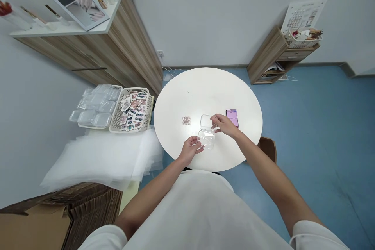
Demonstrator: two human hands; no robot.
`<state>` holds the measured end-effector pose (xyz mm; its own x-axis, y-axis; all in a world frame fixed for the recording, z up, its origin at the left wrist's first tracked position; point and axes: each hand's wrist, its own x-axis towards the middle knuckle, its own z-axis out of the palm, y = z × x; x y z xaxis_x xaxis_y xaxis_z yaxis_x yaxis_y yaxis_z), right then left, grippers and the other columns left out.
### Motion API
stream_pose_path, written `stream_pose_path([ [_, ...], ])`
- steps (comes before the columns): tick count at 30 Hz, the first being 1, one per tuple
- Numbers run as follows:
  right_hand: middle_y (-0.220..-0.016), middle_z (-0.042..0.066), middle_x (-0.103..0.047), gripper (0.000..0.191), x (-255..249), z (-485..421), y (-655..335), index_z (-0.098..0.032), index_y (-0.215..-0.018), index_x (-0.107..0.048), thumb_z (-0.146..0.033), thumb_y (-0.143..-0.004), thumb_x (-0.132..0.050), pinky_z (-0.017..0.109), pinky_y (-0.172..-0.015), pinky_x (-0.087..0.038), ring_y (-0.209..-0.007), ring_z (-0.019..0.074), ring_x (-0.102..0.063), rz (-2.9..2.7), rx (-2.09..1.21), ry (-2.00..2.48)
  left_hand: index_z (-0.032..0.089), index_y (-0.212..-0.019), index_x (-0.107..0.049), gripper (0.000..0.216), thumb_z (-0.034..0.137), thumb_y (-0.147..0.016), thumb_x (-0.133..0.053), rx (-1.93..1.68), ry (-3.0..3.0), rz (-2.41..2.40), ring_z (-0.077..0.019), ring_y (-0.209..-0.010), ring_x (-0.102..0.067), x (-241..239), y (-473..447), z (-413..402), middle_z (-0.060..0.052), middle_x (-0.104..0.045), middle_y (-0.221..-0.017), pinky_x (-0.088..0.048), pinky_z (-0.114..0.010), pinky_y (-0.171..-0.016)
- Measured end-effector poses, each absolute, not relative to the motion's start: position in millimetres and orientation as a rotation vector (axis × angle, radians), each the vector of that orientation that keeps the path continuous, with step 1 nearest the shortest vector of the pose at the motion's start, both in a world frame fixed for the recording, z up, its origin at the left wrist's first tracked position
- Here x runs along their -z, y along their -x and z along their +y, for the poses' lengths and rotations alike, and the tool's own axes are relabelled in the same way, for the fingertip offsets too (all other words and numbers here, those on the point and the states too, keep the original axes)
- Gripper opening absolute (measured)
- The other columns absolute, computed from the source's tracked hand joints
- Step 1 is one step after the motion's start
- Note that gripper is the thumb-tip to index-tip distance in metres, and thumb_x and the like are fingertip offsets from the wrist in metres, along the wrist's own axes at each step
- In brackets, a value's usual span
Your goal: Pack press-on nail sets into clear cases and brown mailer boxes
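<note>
Both hands hold a clear plastic hinged case (206, 140), its lid swung up and away from its base, above the round white table (181, 86). My left hand (190, 149) pinches the near left side of the base. At the lid's right edge, my right hand (222, 124) grips with thumb and fingers. To the left of the case lies a small set of pinkish press-on nails (186, 120), flat on the table. A phone (232, 118) with a pink screen showing digits rests just beyond my right hand.
Left of the table, one basket (113, 130) holds nail sets on cards, and beside it are stacked clear cases (96, 103). Nearer are white translucent sheets (99, 160) and folded cardboard (93, 211). Cabinets (140, 39) stand behind; a brown chair (268, 148) is at right.
</note>
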<state>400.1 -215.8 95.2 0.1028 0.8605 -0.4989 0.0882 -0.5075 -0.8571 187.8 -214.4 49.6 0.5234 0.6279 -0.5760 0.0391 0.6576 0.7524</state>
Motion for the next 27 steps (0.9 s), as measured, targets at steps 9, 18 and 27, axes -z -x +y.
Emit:
stream_pose_path([
  [9, -0.103, 0.007, -0.052, 0.051, -49, -269, -357, -0.025, -0.127, -0.038, -0.038, -0.079, -0.048, 0.034, -0.072, -0.054, -0.083, 0.0166, -0.061, -0.508, -1.427, 1.634, 0.019, -0.093, -0.053, 0.032, 0.036, -0.069, -0.065, -0.434, -0.906, 1.048, -0.0171, -0.081, -0.062, -28, -194, -217, -0.003, -0.051, -0.093, -0.05, -0.037, -0.077],
  [18, -0.094, 0.004, -0.051, 0.055, 6, -277, -345, -0.022, -0.13, -0.034, -0.038, -0.078, -0.04, 0.036, -0.069, -0.054, -0.078, 0.0164, -0.06, -0.588, -1.323, 1.894, 0.021, -0.113, -0.053, 0.047, 0.038, -0.071, -0.062, -0.339, -1.091, 1.165, -0.0217, -0.104, -0.049, 7, -197, -209, -0.009, -0.051, -0.112, -0.039, -0.033, -0.085],
  [27, -0.105, 0.009, -0.056, 0.051, 45, -256, -344, -0.016, -0.127, -0.035, -0.031, -0.079, -0.036, 0.038, -0.084, -0.045, -0.096, 0.0188, -0.055, -0.766, -1.235, 2.203, 0.019, -0.114, -0.047, 0.05, 0.026, -0.066, -0.058, -0.128, -1.088, 1.334, -0.0208, -0.101, -0.046, 59, -221, -188, -0.008, -0.044, -0.112, -0.035, -0.03, -0.088],
])
